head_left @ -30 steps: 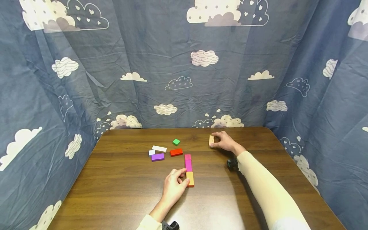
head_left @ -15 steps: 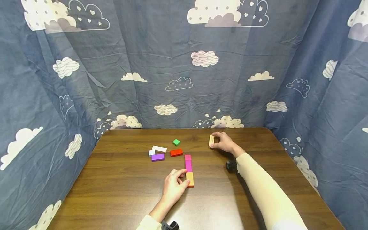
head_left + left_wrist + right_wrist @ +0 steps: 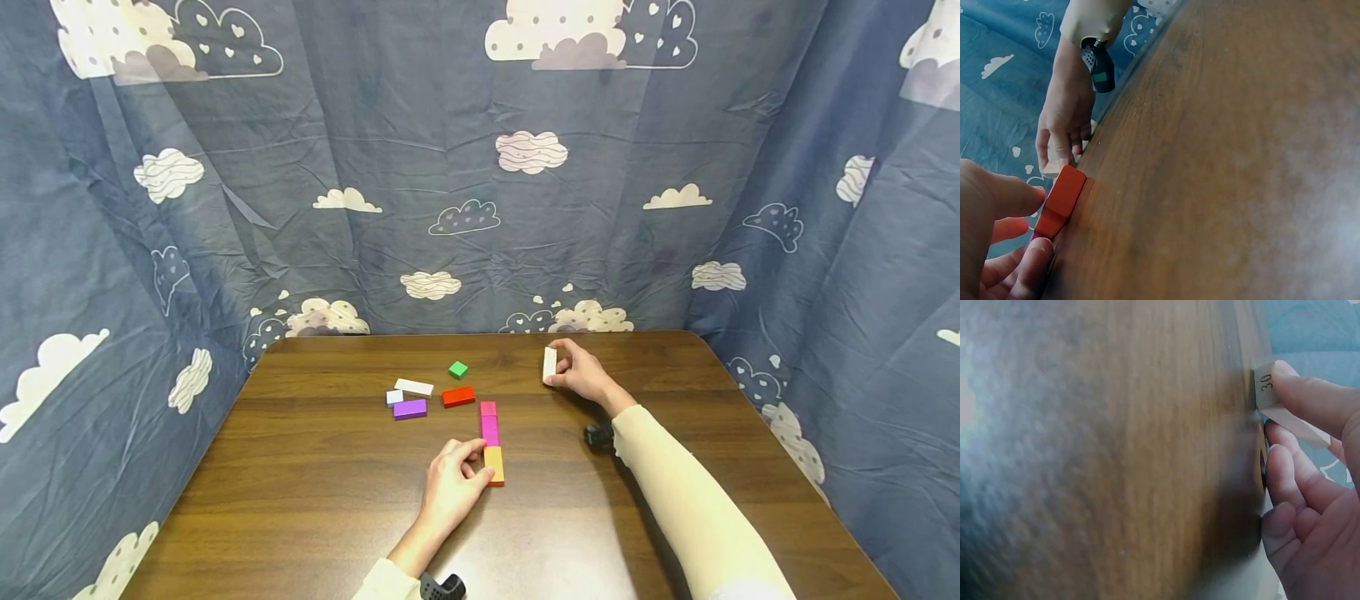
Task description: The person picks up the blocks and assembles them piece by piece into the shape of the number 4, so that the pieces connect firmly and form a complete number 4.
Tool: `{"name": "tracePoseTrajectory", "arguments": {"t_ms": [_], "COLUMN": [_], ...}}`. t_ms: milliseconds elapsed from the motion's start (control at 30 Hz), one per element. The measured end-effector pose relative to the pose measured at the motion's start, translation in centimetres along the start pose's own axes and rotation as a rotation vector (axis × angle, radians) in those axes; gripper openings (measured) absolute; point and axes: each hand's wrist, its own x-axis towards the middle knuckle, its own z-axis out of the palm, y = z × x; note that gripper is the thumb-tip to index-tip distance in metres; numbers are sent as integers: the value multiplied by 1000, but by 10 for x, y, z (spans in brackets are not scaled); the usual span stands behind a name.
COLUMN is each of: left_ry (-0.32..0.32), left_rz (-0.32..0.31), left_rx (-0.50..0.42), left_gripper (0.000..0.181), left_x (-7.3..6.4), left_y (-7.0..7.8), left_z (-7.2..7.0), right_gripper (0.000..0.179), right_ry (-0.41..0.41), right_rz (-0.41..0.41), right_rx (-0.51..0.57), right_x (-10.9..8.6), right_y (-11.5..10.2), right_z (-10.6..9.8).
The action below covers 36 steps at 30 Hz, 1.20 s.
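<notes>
In the head view my left hand is at the near end of a short row, thumb and forefinger holding the orange block. Against its far end lies a magenta block, followed by a small pink block. In the left wrist view the orange block shows between thumb and fingers. Farther back on the right, my right hand pinches a pale wooden block by its ends. The right wrist view shows "30" printed on the end of that wooden block, under the thumb.
Left of the row lie a red block, a green block, a white block, a small pale-blue block and a purple block. A cloud-patterned curtain stands behind the brown table.
The pale wooden block has tilted in my right hand, its visible face looking whiter and longer, and has shifted slightly toward the back. My left hand keeps its place on the orange block.
</notes>
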Motion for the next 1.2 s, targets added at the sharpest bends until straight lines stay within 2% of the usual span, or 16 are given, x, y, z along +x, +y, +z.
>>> {"name": "tracePoseTrajectory", "arguments": {"t_ms": [300,633,1033,1200], "left_ry": [18,-5,-2,-6], "left_rz": [32,-9,-1,-2], "left_rx": [-8,-9,-6,-5], "left_gripper": [42,41,39,39], "left_x": [0,-2,-1,-1], "left_y": [-1,-2,-1,0], "left_z": [-1,0,-1,0], "right_gripper": [72,70,66,65], "right_ry": [36,67,92,91], "right_rz": [2,-43,-76,-69], "right_rx": [0,-42,-54,30], "right_x": [-1,-6,-10,-10], "right_y": [-2,-8,-22,-29], "right_z": [4,10,15,19]}}
